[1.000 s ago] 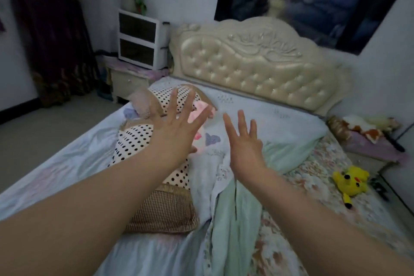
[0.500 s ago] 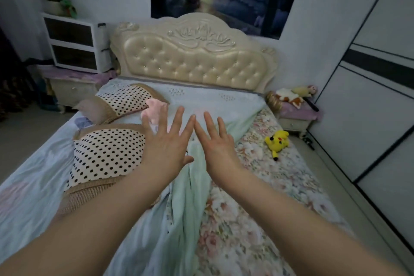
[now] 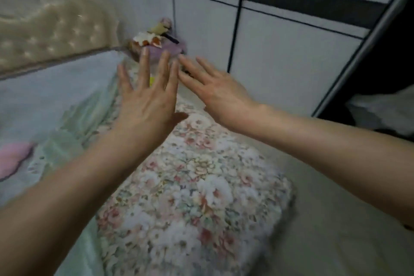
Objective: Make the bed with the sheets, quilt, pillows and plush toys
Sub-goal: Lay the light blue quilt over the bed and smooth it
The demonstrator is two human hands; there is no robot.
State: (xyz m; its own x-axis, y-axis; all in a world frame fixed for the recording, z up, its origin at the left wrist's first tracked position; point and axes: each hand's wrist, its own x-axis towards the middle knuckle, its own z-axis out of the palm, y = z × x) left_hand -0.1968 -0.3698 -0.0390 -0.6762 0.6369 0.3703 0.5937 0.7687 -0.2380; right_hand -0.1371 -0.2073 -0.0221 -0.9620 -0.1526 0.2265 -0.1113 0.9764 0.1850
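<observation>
Bedding lies below and ahead of both hands, which hover over the bed with fingers straight and spread, holding nothing. The left hand point(image 3: 147, 101) is above the line where a bunched green sheet point(image 3: 74, 123) meets the flowered cover point(image 3: 190, 186). The right hand point(image 3: 215, 94) is just beside it, over the cover's outer side.

The green sheet is the thing the next move most likely turns on. Its rumpled fold runs lengthwise, from near the person up toward the headboard point(image 3: 44, 29), and it lies to the left of and beneath the left hand. That hand is clearly the nearer one; the right would have to cross over to reach it. Left of the fold a pale blue sheet point(image 3: 56, 87) covers the rest of the bed, with a blurred pink thing point(image 3: 13, 159) lying on it near the picture's edge.

A scrap of yellow point(image 3: 152, 80) shows between the left fingers, on the bed beyond them. It may be a plush toy, but too little of it shows to say.

On the right the flowered cover ends at the bed's edge and the floor point(image 3: 336, 219) begins, with the wardrobe point(image 3: 291, 40) standing near along that side. The room to step there looks narrow. A bedside stand point(image 3: 165, 49) with more toys on it fills the corner by the headboard. The freest room for drawing the sheet looks to be leftward, across the bed.
</observation>
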